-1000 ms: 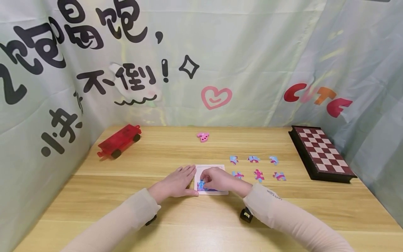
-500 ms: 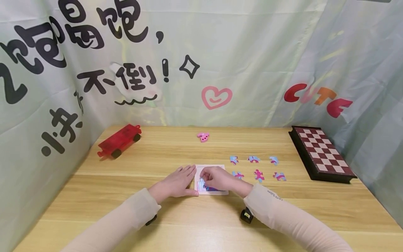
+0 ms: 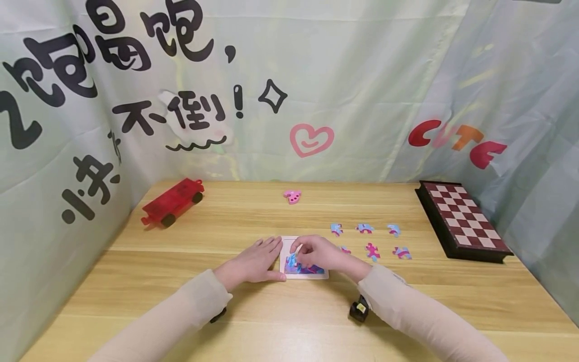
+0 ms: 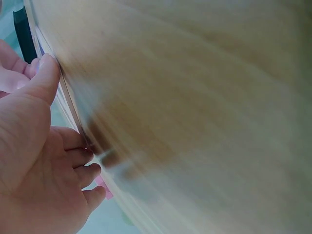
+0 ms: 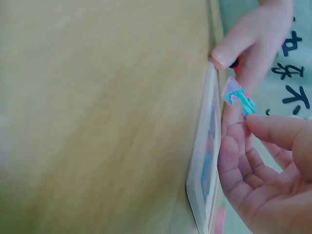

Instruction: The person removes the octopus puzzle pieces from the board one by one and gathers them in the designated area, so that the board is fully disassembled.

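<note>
A small white-framed puzzle board (image 3: 286,245) lies flat on the table in the head view, with blue, purple and pink pieces along its near side. Against its left edge rests my left hand (image 3: 253,262), fingers extended and thumb at the near left corner. My right hand (image 3: 318,253) is over the board. Between thumb and fingertips it pinches a blue and purple puzzle piece (image 5: 239,96), held tilted and off the board in the right wrist view. The right hand hides part of the board's middle. In the left wrist view the left thumb (image 4: 46,80) touches the frame edge.
Several loose puzzle pieces (image 3: 372,252) lie in two rows right of the board. A pink puzzle-like piece (image 3: 292,196) sits behind it. A red wheeled toy cart (image 3: 174,202) stands at the back left, a chessboard box (image 3: 461,221) at the right. A printed curtain (image 3: 362,100) hangs behind.
My right hand has shifted slightly right and up from the board with the puzzle piece in its fingers, showing more of the near pieces. The left hand stays in place.
</note>
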The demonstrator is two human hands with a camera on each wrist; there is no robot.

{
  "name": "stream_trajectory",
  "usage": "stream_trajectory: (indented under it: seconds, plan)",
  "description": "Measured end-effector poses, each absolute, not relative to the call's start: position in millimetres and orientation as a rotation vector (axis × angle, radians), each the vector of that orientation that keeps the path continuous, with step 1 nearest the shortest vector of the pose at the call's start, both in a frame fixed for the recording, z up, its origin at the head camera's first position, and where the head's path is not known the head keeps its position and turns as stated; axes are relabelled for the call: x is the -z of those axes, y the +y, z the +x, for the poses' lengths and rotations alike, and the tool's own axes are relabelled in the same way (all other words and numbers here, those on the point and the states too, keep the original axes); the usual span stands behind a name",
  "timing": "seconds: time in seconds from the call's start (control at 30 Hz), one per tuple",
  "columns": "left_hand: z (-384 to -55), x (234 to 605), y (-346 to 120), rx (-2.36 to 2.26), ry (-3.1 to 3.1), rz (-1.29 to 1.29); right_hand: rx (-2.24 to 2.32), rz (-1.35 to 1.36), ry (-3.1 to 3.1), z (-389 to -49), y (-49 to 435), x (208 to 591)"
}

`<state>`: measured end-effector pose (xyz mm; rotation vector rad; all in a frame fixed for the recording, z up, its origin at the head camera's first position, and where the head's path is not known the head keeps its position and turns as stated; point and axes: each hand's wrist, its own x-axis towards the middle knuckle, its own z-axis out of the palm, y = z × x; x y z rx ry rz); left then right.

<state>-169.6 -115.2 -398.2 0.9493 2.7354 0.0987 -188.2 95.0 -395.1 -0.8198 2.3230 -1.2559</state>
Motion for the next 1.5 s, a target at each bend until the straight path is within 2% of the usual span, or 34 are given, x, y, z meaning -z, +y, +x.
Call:
stream_trajectory:
  seconds: [0.27,0.8,1.5]
  plan:
    - [-169.1,398.6,-115.4,-0.093,2.732,0.948,1.353,-0.737,2.284,-181.8,126.7,389.7]
    - [-168.4,395.2,-115.7,-0.111,2.728,0.948,1.245,-0.687,2.242,-159.7,198.1,390.0]
    - [-167.2,394.8,-114.7,-0.114,2.731,0.962,1.176,-0.809,2.257,-151.4,205.6,391.8]
